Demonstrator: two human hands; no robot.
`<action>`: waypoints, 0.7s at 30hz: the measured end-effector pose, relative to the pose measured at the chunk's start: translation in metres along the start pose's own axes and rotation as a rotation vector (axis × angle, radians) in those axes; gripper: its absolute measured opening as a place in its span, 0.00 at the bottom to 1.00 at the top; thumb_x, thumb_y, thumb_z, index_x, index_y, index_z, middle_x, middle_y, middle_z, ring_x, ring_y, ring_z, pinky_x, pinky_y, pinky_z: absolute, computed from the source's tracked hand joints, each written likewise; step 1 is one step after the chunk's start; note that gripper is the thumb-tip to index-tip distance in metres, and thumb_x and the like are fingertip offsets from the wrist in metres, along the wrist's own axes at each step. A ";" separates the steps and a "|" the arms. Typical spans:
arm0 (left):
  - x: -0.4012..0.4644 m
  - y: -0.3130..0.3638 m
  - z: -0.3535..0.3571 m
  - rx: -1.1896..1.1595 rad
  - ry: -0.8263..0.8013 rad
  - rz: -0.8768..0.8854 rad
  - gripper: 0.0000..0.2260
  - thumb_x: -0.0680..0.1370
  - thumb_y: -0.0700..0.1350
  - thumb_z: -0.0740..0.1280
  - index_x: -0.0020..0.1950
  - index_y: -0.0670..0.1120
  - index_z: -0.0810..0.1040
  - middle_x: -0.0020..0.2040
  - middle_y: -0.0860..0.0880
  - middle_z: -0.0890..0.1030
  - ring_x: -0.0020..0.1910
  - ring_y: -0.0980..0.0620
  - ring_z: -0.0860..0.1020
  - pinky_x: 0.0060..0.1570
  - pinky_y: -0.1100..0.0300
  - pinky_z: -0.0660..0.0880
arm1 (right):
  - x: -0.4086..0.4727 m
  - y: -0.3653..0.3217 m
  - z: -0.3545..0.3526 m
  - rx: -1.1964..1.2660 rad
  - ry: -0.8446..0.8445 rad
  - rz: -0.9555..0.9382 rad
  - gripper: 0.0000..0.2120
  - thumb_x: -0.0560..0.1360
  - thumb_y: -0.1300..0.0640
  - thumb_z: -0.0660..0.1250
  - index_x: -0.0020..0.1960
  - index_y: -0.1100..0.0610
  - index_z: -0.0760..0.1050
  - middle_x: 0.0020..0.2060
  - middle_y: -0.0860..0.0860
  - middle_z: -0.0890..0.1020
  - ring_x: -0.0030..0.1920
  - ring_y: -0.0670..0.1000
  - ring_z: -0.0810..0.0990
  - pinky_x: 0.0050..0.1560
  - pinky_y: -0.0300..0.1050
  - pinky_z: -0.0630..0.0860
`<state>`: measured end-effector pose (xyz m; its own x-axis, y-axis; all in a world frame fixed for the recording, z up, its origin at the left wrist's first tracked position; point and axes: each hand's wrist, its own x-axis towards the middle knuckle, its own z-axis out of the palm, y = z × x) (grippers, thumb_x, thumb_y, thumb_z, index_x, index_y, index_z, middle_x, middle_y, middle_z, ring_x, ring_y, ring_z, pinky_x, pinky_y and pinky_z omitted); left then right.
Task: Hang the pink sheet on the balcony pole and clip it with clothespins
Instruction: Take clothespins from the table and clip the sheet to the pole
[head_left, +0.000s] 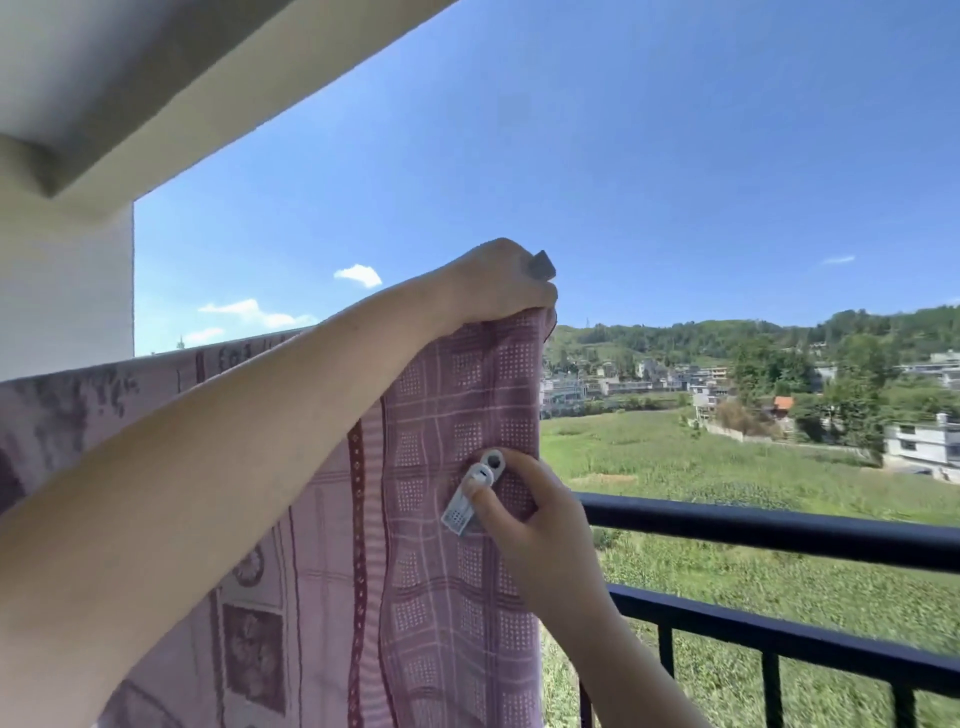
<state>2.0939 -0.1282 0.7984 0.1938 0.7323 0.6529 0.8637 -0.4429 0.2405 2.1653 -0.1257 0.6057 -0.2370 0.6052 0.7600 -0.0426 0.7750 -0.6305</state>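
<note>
Head cam: pink sheet (457, 415) is draping over the pole, which is hiding under the fabric. Left hand (498, 283) is gripping its top corner around a grey clip, I think. Right hand (524, 514) is pinching a white clothespin (470, 493). If either grip is slipping, the corner's probably sliding off.
</note>
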 end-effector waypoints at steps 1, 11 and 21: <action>-0.007 0.000 -0.001 0.019 0.045 0.067 0.07 0.76 0.42 0.62 0.38 0.44 0.72 0.34 0.53 0.70 0.31 0.59 0.70 0.36 0.61 0.63 | -0.001 0.002 -0.001 -0.012 0.019 -0.004 0.07 0.73 0.52 0.67 0.43 0.40 0.74 0.45 0.47 0.80 0.42 0.40 0.79 0.38 0.30 0.75; -0.045 -0.015 0.016 1.015 -0.484 0.465 0.07 0.79 0.46 0.58 0.50 0.50 0.75 0.51 0.53 0.79 0.59 0.52 0.73 0.55 0.59 0.62 | -0.014 0.000 -0.034 0.236 -0.036 0.068 0.09 0.72 0.56 0.68 0.50 0.47 0.78 0.47 0.45 0.83 0.46 0.39 0.82 0.43 0.35 0.79; -0.043 -0.021 0.017 0.775 -0.341 0.417 0.16 0.78 0.54 0.59 0.36 0.46 0.71 0.32 0.51 0.73 0.34 0.52 0.71 0.42 0.66 0.54 | 0.002 -0.004 -0.046 0.501 0.436 0.028 0.06 0.70 0.55 0.68 0.45 0.49 0.81 0.39 0.39 0.85 0.48 0.39 0.82 0.58 0.44 0.75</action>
<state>2.0756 -0.1417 0.7531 0.5767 0.7585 0.3036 0.7389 -0.3257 -0.5898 2.2100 -0.1191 0.6173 0.1655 0.7236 0.6701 -0.5132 0.6434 -0.5680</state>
